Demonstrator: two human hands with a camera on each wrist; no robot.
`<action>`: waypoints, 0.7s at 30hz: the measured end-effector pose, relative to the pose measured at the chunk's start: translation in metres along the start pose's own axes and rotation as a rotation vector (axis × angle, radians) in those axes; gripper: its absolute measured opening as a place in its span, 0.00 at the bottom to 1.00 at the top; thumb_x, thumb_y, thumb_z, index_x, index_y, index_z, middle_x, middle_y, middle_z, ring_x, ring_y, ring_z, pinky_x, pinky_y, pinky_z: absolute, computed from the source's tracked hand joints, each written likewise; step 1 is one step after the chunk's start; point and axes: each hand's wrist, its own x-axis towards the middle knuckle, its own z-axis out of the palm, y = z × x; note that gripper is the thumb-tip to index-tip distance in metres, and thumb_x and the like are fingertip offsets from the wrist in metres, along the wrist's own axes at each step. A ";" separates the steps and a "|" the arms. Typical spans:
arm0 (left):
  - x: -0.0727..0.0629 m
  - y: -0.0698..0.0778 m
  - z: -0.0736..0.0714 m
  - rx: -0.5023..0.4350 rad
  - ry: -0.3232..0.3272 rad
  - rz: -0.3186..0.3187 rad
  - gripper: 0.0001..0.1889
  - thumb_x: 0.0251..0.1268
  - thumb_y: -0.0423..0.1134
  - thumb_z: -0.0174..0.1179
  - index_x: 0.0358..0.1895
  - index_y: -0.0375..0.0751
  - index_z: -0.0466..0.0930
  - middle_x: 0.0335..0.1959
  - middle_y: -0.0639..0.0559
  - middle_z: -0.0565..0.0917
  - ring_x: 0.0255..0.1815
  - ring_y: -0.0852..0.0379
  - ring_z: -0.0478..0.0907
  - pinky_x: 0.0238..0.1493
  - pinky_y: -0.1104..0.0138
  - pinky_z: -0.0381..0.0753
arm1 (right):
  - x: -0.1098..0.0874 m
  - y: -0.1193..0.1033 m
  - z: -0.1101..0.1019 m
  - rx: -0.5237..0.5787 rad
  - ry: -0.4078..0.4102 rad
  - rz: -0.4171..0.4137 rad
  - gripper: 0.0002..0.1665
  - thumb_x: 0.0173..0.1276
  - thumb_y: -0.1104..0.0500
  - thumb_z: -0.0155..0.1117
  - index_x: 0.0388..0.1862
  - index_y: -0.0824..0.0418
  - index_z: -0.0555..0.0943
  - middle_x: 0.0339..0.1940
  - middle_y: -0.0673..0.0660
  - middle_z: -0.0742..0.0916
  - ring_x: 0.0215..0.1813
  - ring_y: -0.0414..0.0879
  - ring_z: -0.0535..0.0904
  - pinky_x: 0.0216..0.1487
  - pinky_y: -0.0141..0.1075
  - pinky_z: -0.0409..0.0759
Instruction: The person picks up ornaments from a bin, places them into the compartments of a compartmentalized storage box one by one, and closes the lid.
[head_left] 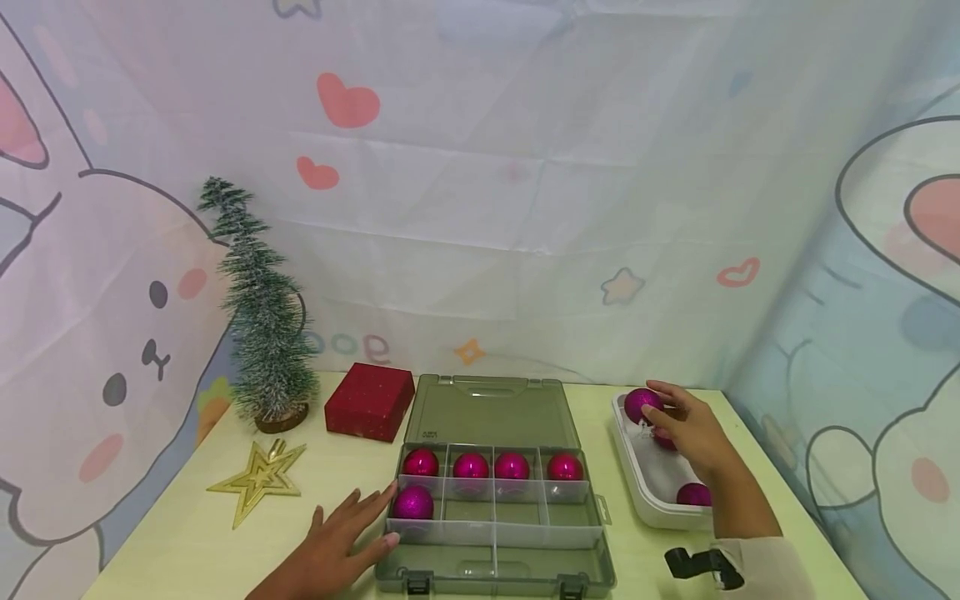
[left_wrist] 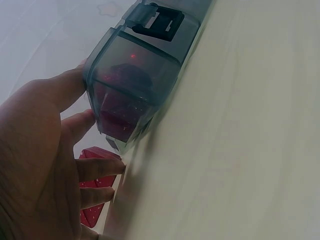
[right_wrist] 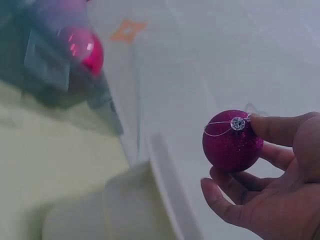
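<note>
My right hand (head_left: 701, 437) pinches a glittery magenta Christmas bauble (head_left: 642, 404) between thumb and fingers, over the far end of a white tub (head_left: 637, 492). In the right wrist view the bauble (right_wrist: 232, 147) shows its silver cap and a string loop. Another glittery bauble (head_left: 693, 494) lies at the tub's near end, and one more is partly hidden behind my hand. With spread fingers my left hand (head_left: 337, 546) touches the left side of an open grey-green divided box (head_left: 491, 417). Shiny baubles (head_left: 471, 467) fill its back row; a glittery one (head_left: 413, 502) sits in the middle row's left compartment.
A small frosted Christmas tree (head_left: 270, 333) stands at the back left, beside a dark red box (head_left: 370, 402). In front of the tree lies a gold star topper (head_left: 260, 482). A printed cloth (head_left: 487, 208) hangs behind the pale table (head_left: 172, 542).
</note>
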 end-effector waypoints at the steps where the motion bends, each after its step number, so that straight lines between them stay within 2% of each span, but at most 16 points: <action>1: 0.000 0.000 0.000 0.001 0.000 -0.002 0.39 0.84 0.62 0.57 0.90 0.58 0.58 0.85 0.36 0.69 0.87 0.17 0.51 0.69 0.09 0.31 | -0.001 -0.002 0.002 0.023 -0.009 -0.003 0.39 0.86 0.52 0.64 0.88 0.61 0.64 0.81 0.72 0.72 0.52 0.32 0.83 0.52 0.28 0.87; 3: -0.001 0.001 0.000 0.000 0.001 -0.001 0.39 0.84 0.61 0.57 0.90 0.58 0.58 0.85 0.36 0.69 0.87 0.17 0.51 0.69 0.09 0.30 | -0.004 -0.007 0.007 0.061 -0.026 -0.009 0.39 0.86 0.51 0.64 0.88 0.59 0.64 0.80 0.69 0.74 0.50 0.34 0.85 0.48 0.31 0.84; 5: -0.001 0.002 -0.001 -0.001 0.001 -0.004 0.39 0.84 0.61 0.57 0.90 0.58 0.58 0.85 0.36 0.69 0.87 0.17 0.51 0.69 0.10 0.30 | -0.007 -0.011 0.013 0.094 -0.043 -0.043 0.38 0.85 0.53 0.65 0.86 0.61 0.66 0.77 0.68 0.77 0.51 0.36 0.86 0.48 0.30 0.85; 9: -0.001 0.002 -0.001 -0.010 -0.001 -0.006 0.39 0.84 0.61 0.57 0.90 0.58 0.58 0.86 0.36 0.68 0.88 0.17 0.50 0.69 0.10 0.29 | -0.011 -0.018 0.028 0.147 -0.067 -0.109 0.36 0.83 0.57 0.68 0.83 0.68 0.69 0.71 0.71 0.79 0.55 0.35 0.86 0.56 0.26 0.87; 12: 0.000 0.002 -0.001 -0.026 -0.005 -0.004 0.39 0.84 0.62 0.57 0.90 0.58 0.57 0.86 0.36 0.67 0.88 0.17 0.49 0.69 0.10 0.28 | -0.015 -0.023 0.038 0.178 -0.073 -0.107 0.36 0.81 0.59 0.70 0.81 0.68 0.71 0.69 0.71 0.80 0.55 0.37 0.87 0.58 0.27 0.88; 16: 0.000 0.003 -0.001 -0.044 -0.007 0.000 0.39 0.84 0.62 0.57 0.90 0.58 0.57 0.87 0.36 0.66 0.88 0.16 0.47 0.68 0.09 0.27 | -0.018 -0.029 0.047 0.208 -0.095 -0.103 0.36 0.78 0.61 0.72 0.79 0.68 0.72 0.63 0.63 0.85 0.54 0.40 0.88 0.58 0.28 0.87; 21: -0.002 0.002 -0.001 -0.031 0.005 0.000 0.39 0.83 0.62 0.57 0.90 0.59 0.58 0.86 0.35 0.67 0.88 0.17 0.48 0.69 0.10 0.27 | -0.022 -0.037 0.058 0.257 -0.146 -0.095 0.36 0.74 0.66 0.73 0.77 0.73 0.73 0.58 0.53 0.85 0.54 0.41 0.87 0.58 0.29 0.86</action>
